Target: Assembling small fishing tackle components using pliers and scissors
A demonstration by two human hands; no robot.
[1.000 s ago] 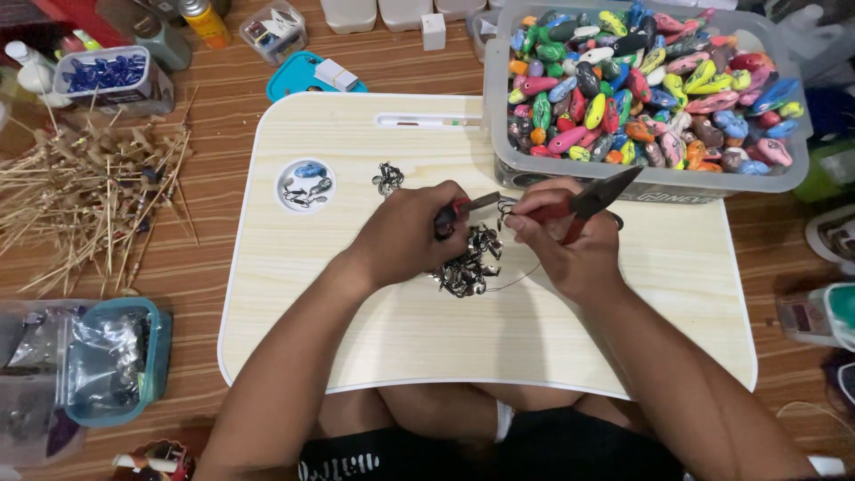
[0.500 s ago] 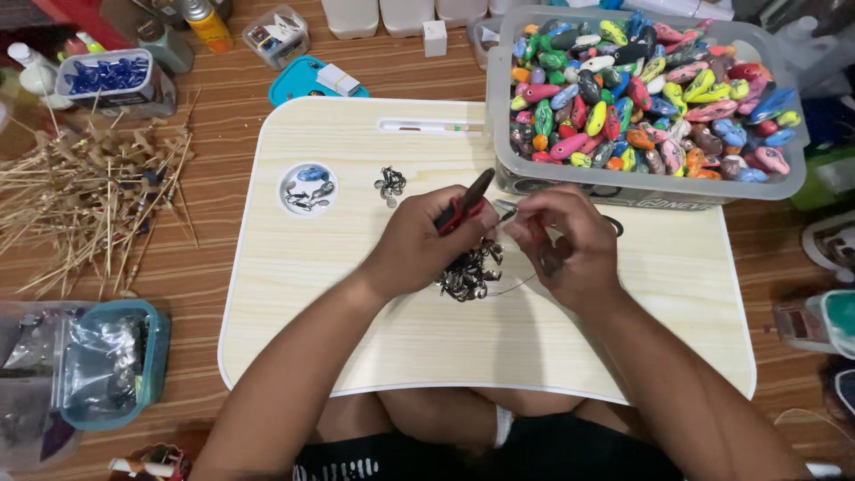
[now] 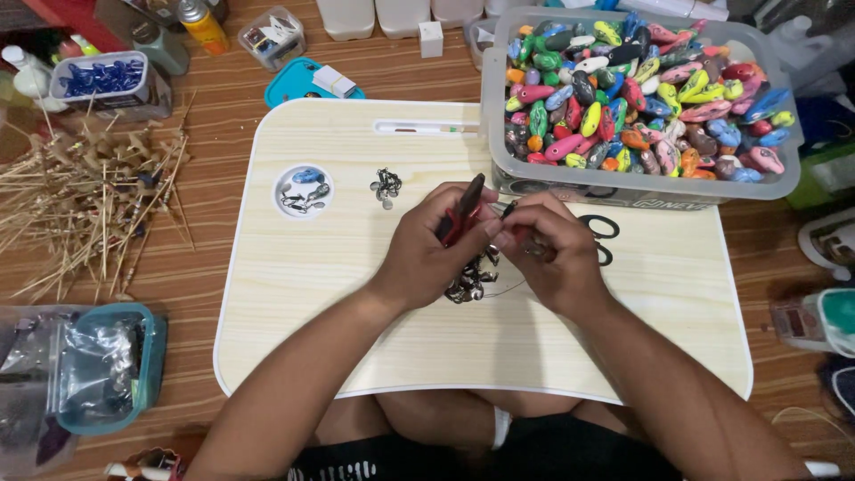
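Left hand grips red-handled pliers, right hand pinches a small dark metal piece—mid-assembly. A little pile of dark metal fittings waits beneath; the clear plastic tub of colourful lures sits full.

Pliers: handles were flat, pointing right 1 s ago; now tipped up, red grips in left hand.
Right hand: shifted left, fingertips now meet left hand's over hook pile.

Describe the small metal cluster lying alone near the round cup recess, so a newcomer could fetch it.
Start at the pale wooden lap tray. Right of its round recess, above the left hand, lies the small cluster. Unlike the larger pile under the hands, it sits alone, untouched.
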